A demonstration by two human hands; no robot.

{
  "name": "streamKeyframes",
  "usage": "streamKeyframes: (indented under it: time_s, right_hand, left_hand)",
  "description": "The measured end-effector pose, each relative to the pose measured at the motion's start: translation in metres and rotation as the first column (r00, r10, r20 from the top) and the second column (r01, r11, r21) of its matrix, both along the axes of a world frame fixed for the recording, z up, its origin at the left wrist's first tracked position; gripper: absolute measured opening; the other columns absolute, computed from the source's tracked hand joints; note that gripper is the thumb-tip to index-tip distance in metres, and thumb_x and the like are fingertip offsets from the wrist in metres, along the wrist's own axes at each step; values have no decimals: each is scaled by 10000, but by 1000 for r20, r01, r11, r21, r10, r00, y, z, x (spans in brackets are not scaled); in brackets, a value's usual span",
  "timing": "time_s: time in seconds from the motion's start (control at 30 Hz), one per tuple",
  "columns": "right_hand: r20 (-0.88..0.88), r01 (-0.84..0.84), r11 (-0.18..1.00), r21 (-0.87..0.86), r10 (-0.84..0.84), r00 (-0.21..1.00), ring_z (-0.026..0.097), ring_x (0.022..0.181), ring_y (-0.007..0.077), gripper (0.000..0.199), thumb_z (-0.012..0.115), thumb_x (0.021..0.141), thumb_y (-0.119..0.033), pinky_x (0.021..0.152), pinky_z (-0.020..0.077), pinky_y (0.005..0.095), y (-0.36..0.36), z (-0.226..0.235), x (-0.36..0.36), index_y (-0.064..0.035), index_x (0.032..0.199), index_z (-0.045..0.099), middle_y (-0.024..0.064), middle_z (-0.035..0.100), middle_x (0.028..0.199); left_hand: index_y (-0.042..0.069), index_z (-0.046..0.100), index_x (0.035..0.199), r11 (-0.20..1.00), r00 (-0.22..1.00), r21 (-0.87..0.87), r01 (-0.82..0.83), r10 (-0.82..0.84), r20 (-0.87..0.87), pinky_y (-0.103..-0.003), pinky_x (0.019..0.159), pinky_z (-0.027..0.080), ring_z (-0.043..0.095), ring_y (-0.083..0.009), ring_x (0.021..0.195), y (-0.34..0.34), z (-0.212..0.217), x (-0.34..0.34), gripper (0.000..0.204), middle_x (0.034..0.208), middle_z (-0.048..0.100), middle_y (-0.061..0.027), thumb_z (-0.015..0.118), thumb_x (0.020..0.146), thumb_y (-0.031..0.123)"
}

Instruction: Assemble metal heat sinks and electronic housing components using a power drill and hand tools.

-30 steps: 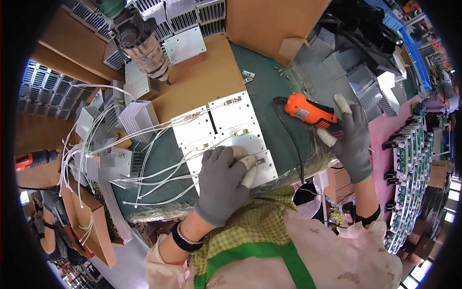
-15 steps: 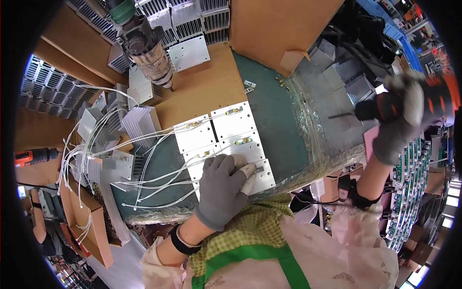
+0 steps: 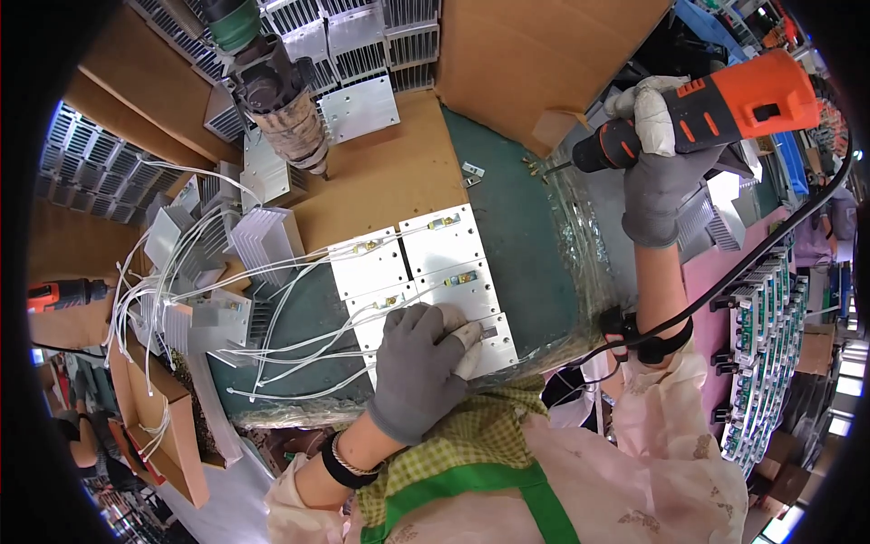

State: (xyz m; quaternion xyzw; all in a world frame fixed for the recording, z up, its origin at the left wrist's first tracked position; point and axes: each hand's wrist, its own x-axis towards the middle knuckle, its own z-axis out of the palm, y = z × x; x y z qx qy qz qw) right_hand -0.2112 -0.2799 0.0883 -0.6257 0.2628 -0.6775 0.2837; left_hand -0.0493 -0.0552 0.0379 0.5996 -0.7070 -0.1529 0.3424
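Observation:
My right hand, in a grey glove with whitish fingers, is closed around an orange and black power screwdriver. Its bit points left, with the tip by several small brass screws on the green mat. My left hand, gloved alike, rests with curled fingers on the lower silver heat-sink plates. Its thumb and forefinger press at a small metal bracket on the lower right plate. White wires run from the left to brass-coloured parts on the neighbouring plates.
Two loose metal brackets lie on the green mat. A hanging tool with a taped body points down over cardboard at the upper left. Finned heat sinks stand left. A black cable crosses the right side, near circuit boards.
My right hand has swung the screwdriver leftward and up from the right edge, bringing its bit to the brass screws. My left hand stays in nearly the same place on the plates.

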Motion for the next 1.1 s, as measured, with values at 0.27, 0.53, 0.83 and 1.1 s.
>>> streamKeyframes:
  time_s: [0.27,0.53,0.83,1.1]
  right_hand:
    - [254,-282,959,-22,278,926,487,725,136,384,610,866,-173,702,446,340,39,26,-20,-6,1187,481,87,536,920]
    - [325,-565,821,-77,557,764,418,692,87,578,597,862,-141,624,375,276,103,44,-33,13,1359,346,45,424,916]
    - [384,-526,850,-14,491,782,483,702,96,644,611,870,-138,625,428,272,121,32,-14,-10,1414,292,42,444,936]
    - [384,-509,861,8,467,796,482,699,92,667,614,874,-142,621,445,276,125,32,-7,-13,1421,254,43,443,947]
  left_hand:
    - [78,686,918,1000,1000,11,-13,13,18,-384,721,440,575,-274,774,1,0,1,213,882,634,-68,737,713,52]
    - [79,727,898,999,999,15,-30,30,-25,-366,737,490,590,-265,834,3,-1,0,174,1030,637,-98,744,725,77]
    - [65,733,886,998,998,28,-59,60,-28,-363,744,490,586,-254,838,3,-1,-2,169,1085,642,-97,743,718,82]
    - [76,721,881,999,999,-12,-33,32,-14,-380,750,477,592,-261,812,2,-5,-1,159,1062,661,-78,737,724,90]
